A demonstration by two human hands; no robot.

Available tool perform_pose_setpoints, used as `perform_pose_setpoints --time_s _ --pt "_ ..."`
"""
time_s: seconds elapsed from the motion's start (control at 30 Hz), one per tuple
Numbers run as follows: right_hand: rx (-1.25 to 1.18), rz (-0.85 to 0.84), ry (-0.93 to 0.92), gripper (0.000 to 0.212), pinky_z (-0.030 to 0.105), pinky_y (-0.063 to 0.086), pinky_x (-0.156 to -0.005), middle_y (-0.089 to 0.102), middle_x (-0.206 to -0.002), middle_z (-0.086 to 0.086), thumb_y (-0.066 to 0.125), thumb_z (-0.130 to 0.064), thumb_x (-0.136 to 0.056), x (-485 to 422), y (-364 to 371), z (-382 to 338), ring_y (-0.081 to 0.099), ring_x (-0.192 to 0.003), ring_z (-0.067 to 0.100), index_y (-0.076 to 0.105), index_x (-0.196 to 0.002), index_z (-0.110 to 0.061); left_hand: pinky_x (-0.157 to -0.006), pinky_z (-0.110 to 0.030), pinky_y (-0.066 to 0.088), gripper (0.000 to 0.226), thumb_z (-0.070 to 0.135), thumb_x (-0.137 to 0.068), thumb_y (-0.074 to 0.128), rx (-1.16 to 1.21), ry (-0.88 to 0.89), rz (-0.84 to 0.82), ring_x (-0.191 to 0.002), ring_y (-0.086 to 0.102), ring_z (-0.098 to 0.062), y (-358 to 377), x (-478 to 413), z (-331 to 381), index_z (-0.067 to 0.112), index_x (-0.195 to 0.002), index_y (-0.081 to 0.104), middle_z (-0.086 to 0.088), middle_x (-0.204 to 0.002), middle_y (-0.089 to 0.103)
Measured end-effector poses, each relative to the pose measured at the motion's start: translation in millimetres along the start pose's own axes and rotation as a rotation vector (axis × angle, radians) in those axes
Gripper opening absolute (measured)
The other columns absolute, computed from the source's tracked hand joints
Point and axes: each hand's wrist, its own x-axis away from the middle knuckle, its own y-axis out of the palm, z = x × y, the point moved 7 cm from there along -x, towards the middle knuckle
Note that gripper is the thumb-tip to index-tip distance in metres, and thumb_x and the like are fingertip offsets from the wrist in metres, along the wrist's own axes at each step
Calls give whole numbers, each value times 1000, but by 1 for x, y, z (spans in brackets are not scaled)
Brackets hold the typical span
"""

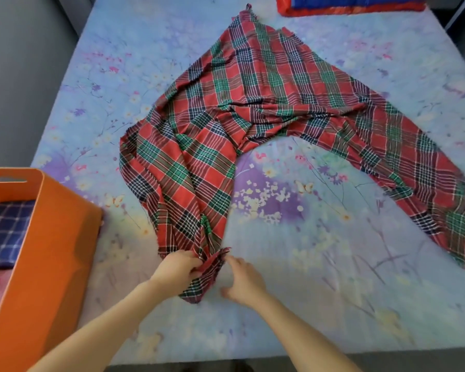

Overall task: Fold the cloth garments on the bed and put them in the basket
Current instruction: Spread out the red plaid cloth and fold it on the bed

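A bed [293, 304] fills the view, covered with a pale blue sheet printed with purple, pink and white flowers. A large red and green plaid cloth [253, 103] lies spread and rumpled across its middle, running from the far centre down to the near centre and out to the right edge. At the near left an orange basket [57, 237] stands on the sheet, just beside the cloth. At the far right lies a red-edged blue item [352, 6], well apart from the cloth.
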Motion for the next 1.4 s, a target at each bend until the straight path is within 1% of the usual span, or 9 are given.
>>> perform_pose_setpoints --time_s 0.1,0.27,0.47,0.63,0.73,0.87,1.17,1.3,1.4 --pt "-199 35 -165 82 37 39 -101 45 -135 5 78 -33 -71 14 -47 -38 45 -123 26 38 -142 -24 -77 -23 38 18 25 -92 55 85 105 166 -88 56 -20 -57 13 37 12 -95 67 -1 -92 65" --pt "-204 316 -291 31 34 46 -82 62 -107 8 76 -21 -73 66 -144 -81 57 -99 23 69 -100 -7 -67 -27 40 22 31 -91 52 52 232 367 -76 58 -19 -151 46 91 14 -91 67 1 -82 66" --pt "-338 443 -338 6 32 45 -66 65 -81 8 64 -10 -83 173 -219 -128 55 -68 13 63 -89 -11 -57 -22 33 18 24 -92 57 134 258 593 -70 50 -18 -246 123 134 8 -85 62 1 -77 57" --pt "-380 560 -403 8 25 44 -65 58 -79 -2 62 -9 -86 258 -254 -178 55 -70 13 56 -90 -14 -58 -23 37 15 21 -90 61 124 394 815 -70 53 -18 -313 197 168 9 -89 70 2 -77 60" --pt "-615 611 -420 19 36 52 -80 65 -96 11 65 -3 -83 295 -275 -199 64 -87 25 60 -101 -7 -65 -28 40 13 19 -86 66 153 422 988 -77 54 -20 -345 232 177 9 -93 71 -4 -84 64" --pt "-1125 706 -392 19 30 55 -61 64 -84 13 60 8 -83 324 -310 -216 62 -70 21 59 -92 -9 -66 -29 34 20 25 -78 75 274 235 1300 -77 47 -20 -367 273 163 11 -84 61 1 -81 56" --pt "-1511 513 -580 23 28 56 -50 55 -75 17 43 17 -88 360 -375 -265 56 -66 25 53 -72 3 -80 -34 50 43 36 -77 73 445 274 1099 -92 59 -15 -377 272 222 17 -112 58 3 -104 64" --pt "-1523 431 -683 25 29 56 -50 55 -77 18 39 19 -88 374 -411 -267 56 -69 27 54 -74 3 -56 -27 45 14 24 -92 57 553 189 1193 -59 57 -6 -407 267 250 11 -89 57 0 -71 60" --pt "-1512 418 -796 18 32 59 -59 58 -84 19 41 17 -88 377 -442 -249 60 -75 27 54 -96 5 -61 -45 54 23 20 -90 50 703 122 1254 -63 63 -30 -437 257 245 4 -75 58 -11 -67 62"
